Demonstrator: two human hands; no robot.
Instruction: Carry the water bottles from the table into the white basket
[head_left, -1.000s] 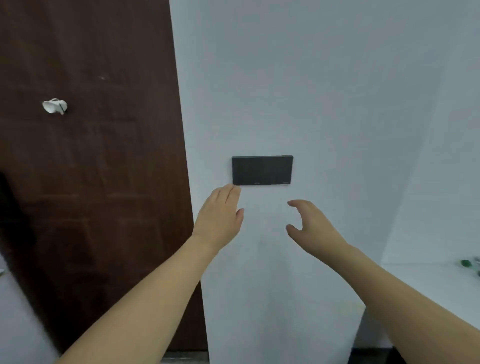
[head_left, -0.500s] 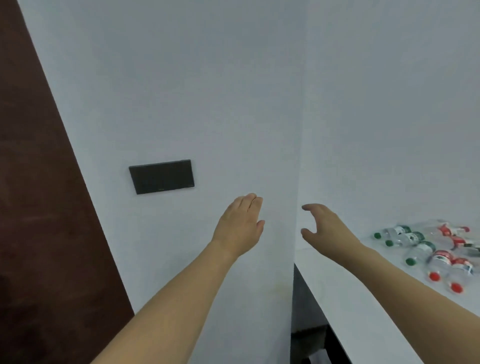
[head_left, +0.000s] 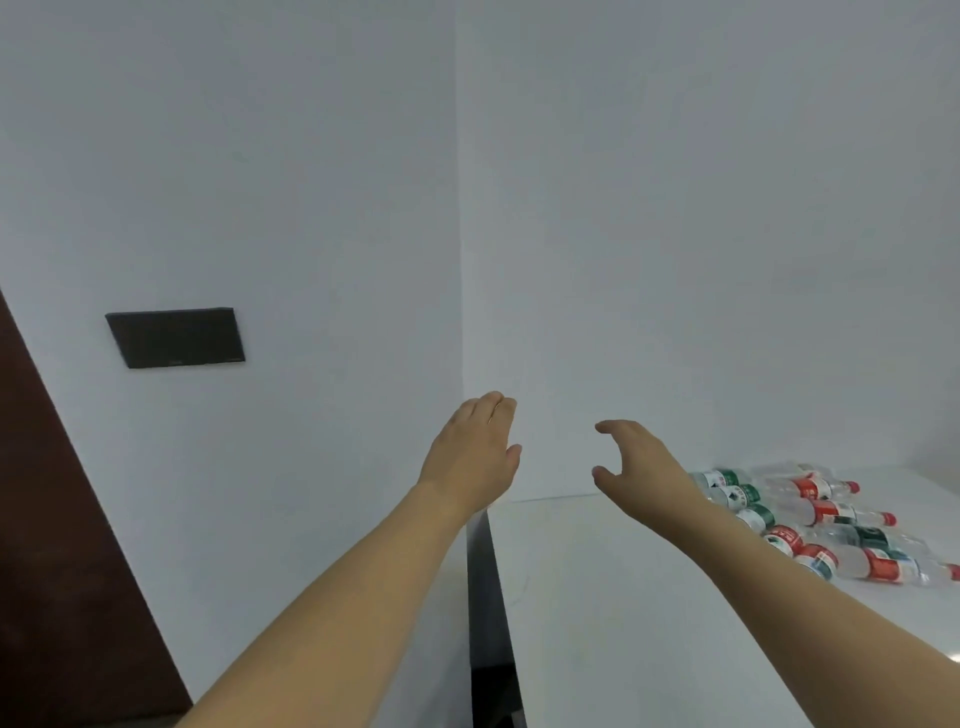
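Several clear water bottles (head_left: 826, 519) with red or green labels and caps lie on their sides on the white table (head_left: 623, 597), at its far right. My left hand (head_left: 475, 454) is held out in the air near the wall corner, fingers straight, holding nothing. My right hand (head_left: 636, 467) hovers above the table's far left part, fingers loosely curved, empty, to the left of the bottles. The white basket is not in view.
White walls meet in a corner behind my hands. A dark rectangular wall panel (head_left: 176, 338) hangs on the left wall. A brown door (head_left: 62, 545) fills the lower left. A dark gap (head_left: 493, 649) runs between the table's left edge and the wall.
The view has swung to the right: the door and panel slid left, and the table with the bottles came into view. Both hands stay raised and empty.
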